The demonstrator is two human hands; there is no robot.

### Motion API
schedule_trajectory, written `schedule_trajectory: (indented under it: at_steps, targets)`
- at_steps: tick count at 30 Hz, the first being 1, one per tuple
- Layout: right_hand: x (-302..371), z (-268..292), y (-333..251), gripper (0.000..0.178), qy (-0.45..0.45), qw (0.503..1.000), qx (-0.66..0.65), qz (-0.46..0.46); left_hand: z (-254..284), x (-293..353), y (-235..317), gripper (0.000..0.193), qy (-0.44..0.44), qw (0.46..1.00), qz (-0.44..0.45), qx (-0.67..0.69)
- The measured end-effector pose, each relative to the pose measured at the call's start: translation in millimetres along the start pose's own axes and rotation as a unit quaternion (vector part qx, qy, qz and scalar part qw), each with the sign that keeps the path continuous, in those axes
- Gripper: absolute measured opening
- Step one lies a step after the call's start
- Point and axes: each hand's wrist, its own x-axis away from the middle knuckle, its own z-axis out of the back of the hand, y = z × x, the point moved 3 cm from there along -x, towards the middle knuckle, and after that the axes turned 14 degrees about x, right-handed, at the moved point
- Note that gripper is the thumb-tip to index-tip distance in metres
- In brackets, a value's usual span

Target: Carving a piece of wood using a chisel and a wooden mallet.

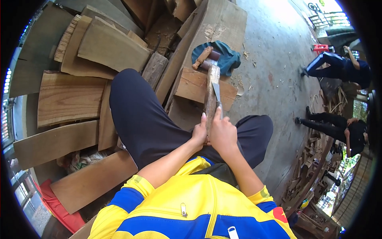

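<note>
A long, narrow piece of wood (211, 93) with bark-like brown patches points away from me between my knees. My left hand (199, 131) is closed round its near end. In my right hand (223, 133) is a scraper (216, 92) with a flat, tapering metal blade, its forefinger stretched along the handle. The blade lies against the wood's right side. Beyond the far end, a dark teal cloth (229, 59) bears a small carved wooden piece (202, 57) and a reddish-brown cylinder (214, 55). Under the strip lies a flat board (191, 85).
Stacked planks (71, 99) crowd my left side. A long, wide board (225, 24) stretches ahead, and shavings dot the concrete floor (262, 71). Two people (338, 65) stand at the right, near a red stool (320, 47) and a heap of wood scraps (308, 167).
</note>
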Motion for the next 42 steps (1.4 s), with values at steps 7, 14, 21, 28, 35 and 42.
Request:
schedule_trajectory:
  at_steps: [7, 14, 21, 28, 35, 42]
  targets:
    - [-31.0, -17.4, 5.2, 0.059, 0.012, 0.999, 0.023, -0.036, -8.8, 10.8, 3.0, 0.067, -0.027, 0.999, 0.035, -0.003]
    - [-7.3, 9.6, 7.0, 0.06, -0.009, 1.0, -0.009, -0.018, -0.7, 6.4, -0.9, 0.068, -0.018, 1.0, -0.016, 0.003]
    - [-8.2, 4.8, -1.3, 0.059, 0.009, 1.0, 0.003, -0.027, 6.4, 5.0, -6.1, 0.069, -0.045, 0.998, 0.032, -0.003]
    - [-27.5, 12.4, 23.7, 0.052, 0.005, 0.999, -0.034, -0.01, -6.5, 19.6, 6.3, 0.065, -0.014, 0.998, 0.065, -0.002]
    - [-20.4, 65.0, 42.4, 0.035, -0.053, 0.993, -0.103, 0.025, -2.2, 21.6, 0.8, 0.068, -0.035, 0.997, 0.069, 0.004]
    - [-37.8, 43.8, 33.9, 0.027, -0.014, 0.999, -0.029, 0.014, 0.2, 17.4, -4.6, 0.068, -0.034, 0.995, 0.093, -0.005]
